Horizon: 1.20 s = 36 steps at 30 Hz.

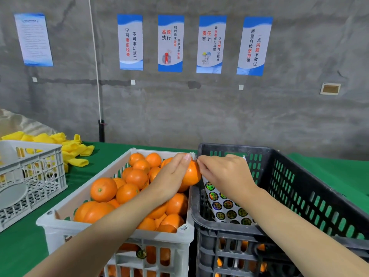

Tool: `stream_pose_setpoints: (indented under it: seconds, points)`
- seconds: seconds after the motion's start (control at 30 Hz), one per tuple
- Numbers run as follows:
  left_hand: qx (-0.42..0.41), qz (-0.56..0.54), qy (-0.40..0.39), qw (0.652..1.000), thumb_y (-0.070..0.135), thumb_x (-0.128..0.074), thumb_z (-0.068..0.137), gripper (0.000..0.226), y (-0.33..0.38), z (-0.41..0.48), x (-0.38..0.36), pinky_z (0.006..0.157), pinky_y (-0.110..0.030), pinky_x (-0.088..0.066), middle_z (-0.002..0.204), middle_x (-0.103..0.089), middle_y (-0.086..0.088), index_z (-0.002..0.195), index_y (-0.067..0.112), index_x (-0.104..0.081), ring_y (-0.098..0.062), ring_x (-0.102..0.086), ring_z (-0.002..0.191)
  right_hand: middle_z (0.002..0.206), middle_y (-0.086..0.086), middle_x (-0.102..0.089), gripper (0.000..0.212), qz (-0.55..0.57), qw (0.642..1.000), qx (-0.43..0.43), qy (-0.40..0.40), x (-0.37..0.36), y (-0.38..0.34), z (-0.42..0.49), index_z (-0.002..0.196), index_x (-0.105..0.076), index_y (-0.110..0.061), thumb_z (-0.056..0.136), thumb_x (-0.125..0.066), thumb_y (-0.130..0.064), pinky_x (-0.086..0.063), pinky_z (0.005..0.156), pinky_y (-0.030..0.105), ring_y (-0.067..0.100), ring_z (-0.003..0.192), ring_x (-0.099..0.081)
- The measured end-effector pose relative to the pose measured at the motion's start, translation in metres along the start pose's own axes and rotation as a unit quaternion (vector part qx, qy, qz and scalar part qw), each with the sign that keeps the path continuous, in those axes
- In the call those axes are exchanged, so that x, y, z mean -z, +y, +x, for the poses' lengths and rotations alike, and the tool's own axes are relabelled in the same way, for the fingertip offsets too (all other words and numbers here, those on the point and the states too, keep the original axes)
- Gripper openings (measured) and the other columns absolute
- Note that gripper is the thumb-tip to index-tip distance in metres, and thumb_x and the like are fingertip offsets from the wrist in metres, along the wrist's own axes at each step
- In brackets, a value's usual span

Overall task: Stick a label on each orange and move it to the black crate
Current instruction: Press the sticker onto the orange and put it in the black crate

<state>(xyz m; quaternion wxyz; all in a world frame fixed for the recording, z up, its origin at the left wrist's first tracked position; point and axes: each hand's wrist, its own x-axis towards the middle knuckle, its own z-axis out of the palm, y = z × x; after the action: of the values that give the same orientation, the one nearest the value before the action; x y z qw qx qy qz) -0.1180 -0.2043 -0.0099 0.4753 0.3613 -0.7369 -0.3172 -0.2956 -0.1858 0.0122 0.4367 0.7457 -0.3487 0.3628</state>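
**Holding one orange at the seam between two crates**

Left hand [169,176] reaches across from the near left, fingers curled over a round, glossy orange [192,174] and gripping it. The fruit is lifted clear of the pile, at the far right corner of the white slotted plastic crate [60,220], right beside the left wall of the black slotted plastic crate [311,176].

Right hand [225,172] comes in over the black crate. Its fingers are bunched together, fingertips [199,162] against the orange's right side. Cannot tell whether a sticker sits between them.

White crate is heaped with loose oranges [103,189]. In the black crate, a white sheet of round dark stickers [227,206] leans against the left wall, partly hidden by the right wrist. Orange shows through the lower slots of that crate.

Both crates touch side by side on a green table cloth [20,250]. Far left: a pale grey lattice crate [50,162], with a heap of yellow foam sleeves [77,154] behind it. Blue-and-white posters [170,44] hang on the grey concrete wall.
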Motion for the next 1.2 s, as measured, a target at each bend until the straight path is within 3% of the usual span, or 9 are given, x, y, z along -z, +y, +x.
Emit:
stream_pose_setpoints:
  seconds: [0.1, 0.3, 0.5, 0.7, 0.83, 0.97, 1.07, 1.13, 1.2]
  points:
    - [0.004, 0.014, 0.005, 1.000, 0.040, -0.033, 0.106, 0.046, 0.000, -0.002, -0.001, 0.106, -0.042, -0.043, 0.119, -0.063, -0.016, 0.119, 0.005, -0.059, -0.026, -0.057, 0.116, 0.047, -0.003, -0.044, 0.028, -0.006, 0.999, 0.045, -0.016, 0.003, -0.004, 0.002, 0.064, -0.060, -0.017, 0.091, -0.065, -0.018, -0.036, 0.042, 0.032, 0.020, 0.041, -0.041]
    - [0.029, 0.047, 0.032, 0.998, 0.047, -0.025, 0.105, 0.047, -0.003, 0.001, 0.000, 0.112, -0.024, -0.032, 0.136, -0.057, 0.004, 0.131, 0.023, -0.055, -0.006, -0.049, 0.127, 0.046, -0.002, -0.037, 0.029, -0.001, 0.995, 0.098, -0.034, 0.005, -0.007, 0.003, 0.064, -0.054, -0.016, 0.093, -0.057, -0.015, -0.033, 0.041, 0.032, 0.020, 0.042, -0.024]
    - [0.003, 0.091, 0.050, 0.995, 0.061, -0.020, 0.095, 0.064, -0.005, -0.001, 0.002, 0.103, -0.021, -0.033, 0.125, -0.058, 0.012, 0.129, 0.022, -0.058, -0.006, -0.052, 0.121, 0.045, -0.005, -0.048, 0.026, 0.058, 0.992, 0.079, -0.080, 0.003, -0.004, -0.004, 0.077, -0.069, -0.017, 0.096, -0.054, -0.027, -0.037, 0.038, 0.030, 0.020, 0.036, -0.040]
    - [0.008, 0.041, 0.057, 0.998, 0.058, -0.026, 0.099, 0.056, -0.002, 0.000, 0.002, 0.100, -0.048, -0.046, 0.102, -0.065, -0.007, 0.105, 0.015, -0.061, -0.020, -0.061, 0.104, 0.044, -0.006, -0.051, 0.030, 0.093, 0.991, 0.047, -0.089, 0.008, -0.006, -0.002, 0.105, -0.073, -0.018, 0.092, -0.049, -0.029, -0.035, 0.036, 0.026, 0.017, 0.034, -0.043]
    - [0.048, 0.006, 0.076, 0.996, 0.067, -0.022, 0.092, 0.076, 0.000, 0.002, 0.001, 0.114, -0.042, -0.038, 0.131, -0.063, -0.005, 0.131, 0.013, -0.058, -0.015, -0.054, 0.128, 0.044, -0.005, -0.048, 0.038, 0.101, 0.983, 0.092, -0.121, 0.011, -0.004, -0.003, 0.121, -0.069, -0.017, 0.089, -0.049, -0.027, -0.033, 0.036, 0.026, 0.018, 0.034, -0.039]
    - [0.066, -0.008, 0.099, 0.993, 0.068, -0.020, 0.092, 0.092, -0.003, 0.007, 0.004, 0.112, -0.053, -0.039, 0.131, -0.057, -0.030, 0.132, -0.008, -0.053, -0.039, -0.052, 0.129, 0.045, -0.006, -0.048, 0.033, 0.107, 0.987, 0.077, -0.091, 0.012, -0.007, 0.000, 0.112, -0.073, -0.016, 0.089, -0.050, -0.023, -0.036, 0.036, 0.028, 0.018, 0.034, -0.039]
    - [0.054, 0.005, 0.072, 0.996, 0.071, -0.019, 0.090, 0.086, -0.004, 0.004, 0.001, 0.118, -0.045, -0.034, 0.142, -0.056, -0.011, 0.141, 0.010, -0.052, -0.021, -0.048, 0.136, 0.045, -0.006, -0.051, 0.039, 0.098, 0.989, 0.020, -0.109, 0.014, -0.005, 0.001, 0.122, -0.068, -0.015, 0.089, -0.049, -0.024, -0.038, 0.035, 0.029, 0.016, 0.034, -0.042]
    - [0.043, 0.003, 0.057, 0.997, 0.071, -0.020, 0.089, 0.081, -0.004, 0.001, -0.001, 0.120, -0.039, -0.031, 0.146, -0.052, 0.001, 0.146, 0.021, -0.048, -0.011, -0.044, 0.138, 0.045, -0.006, -0.051, 0.042, 0.096, 0.985, 0.040, -0.141, 0.014, -0.002, -0.002, 0.125, -0.066, -0.016, 0.090, -0.047, -0.026, -0.037, 0.035, 0.029, 0.015, 0.034, -0.043]
    - [0.036, 0.005, 0.067, 0.997, 0.069, -0.021, 0.089, 0.070, -0.006, 0.002, -0.001, 0.113, -0.029, -0.036, 0.133, -0.060, 0.006, 0.134, 0.029, -0.056, -0.001, -0.051, 0.127, 0.043, -0.005, -0.049, 0.033, 0.095, 0.985, 0.048, -0.135, 0.014, -0.004, -0.004, 0.109, -0.072, -0.018, 0.089, -0.048, -0.027, -0.034, 0.037, 0.027, 0.017, 0.034, -0.041]
